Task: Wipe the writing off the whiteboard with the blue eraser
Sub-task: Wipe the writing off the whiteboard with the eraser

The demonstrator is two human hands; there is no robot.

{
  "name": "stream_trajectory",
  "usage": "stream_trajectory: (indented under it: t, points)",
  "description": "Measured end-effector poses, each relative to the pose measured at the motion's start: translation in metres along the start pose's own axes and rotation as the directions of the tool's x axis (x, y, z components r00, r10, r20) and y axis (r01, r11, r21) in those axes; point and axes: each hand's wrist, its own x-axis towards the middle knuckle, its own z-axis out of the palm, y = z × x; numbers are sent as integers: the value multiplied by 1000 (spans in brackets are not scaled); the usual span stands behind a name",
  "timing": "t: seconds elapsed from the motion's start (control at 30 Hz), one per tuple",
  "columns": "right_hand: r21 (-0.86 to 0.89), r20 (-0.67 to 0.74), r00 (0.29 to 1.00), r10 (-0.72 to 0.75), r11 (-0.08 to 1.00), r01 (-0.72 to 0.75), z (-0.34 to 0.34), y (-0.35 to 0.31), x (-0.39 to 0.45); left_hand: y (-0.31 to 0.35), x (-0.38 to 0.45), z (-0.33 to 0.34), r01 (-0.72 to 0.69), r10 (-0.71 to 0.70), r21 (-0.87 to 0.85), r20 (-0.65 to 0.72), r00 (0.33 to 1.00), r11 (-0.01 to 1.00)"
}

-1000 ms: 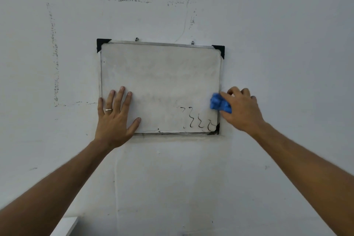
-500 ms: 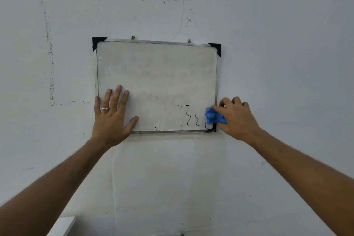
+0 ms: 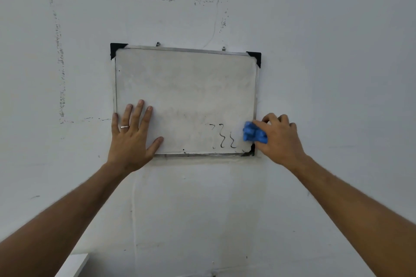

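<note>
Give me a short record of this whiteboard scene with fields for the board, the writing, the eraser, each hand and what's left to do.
board: small white metal-framed whiteboard with black plastic corners, hung on a grey wall
writing: black wavy marker lines near the lower right corner, unwiped
eraser: crumpled blue eraser against the board's lower right edge, right of the lines
left hand: left hand flat, fingers spread, pressing the lower left corner
right hand: right hand holds the eraser
remaining: wipe the wavy lines
</note>
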Motion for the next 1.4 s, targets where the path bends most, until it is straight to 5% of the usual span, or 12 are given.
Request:
stream_trajectory:
  t: [0.17,0.3,0.47,0.63,0.8,0.93,1.1,1.27,1.4]
  points:
    - [-129,124,970,-212,965,227,4,3,-4,0,0,0,-2,2,1,0,1000,1000]
    - [-99,58,992,-108,989,113,2,-4,-2,0,1,1,5,-5,1,1,1000,1000]
    - [-26,94,978,-188,981,191,14,-43,-3,2,1,1,2,-2,5,3,1000,1000]
    - [34,11,1000,20,999,-20,14,-11,-11,1,0,2,-4,4,5,-16,1000,1000]
    - [-20,98,981,-170,985,172,13,-42,1,1,1,1,1,-1,1,-5,1000,1000]
    - [20,13,1000,-7,1000,7,7,-12,2,0,-1,1,3,-3,3,-12,1000,1000]
    - [-35,65,979,-191,980,194,10,-40,7,-1,0,1,3,-3,-2,-3,1000,1000]
    - [84,-18,1000,19,996,-17,2,-50,19,-2,-2,0,5,-5,9,-4,1000,1000]
    - [-2,77,972,-223,975,224,12,-49,1,-2,0,-2,-2,2,5,1,1000,1000]
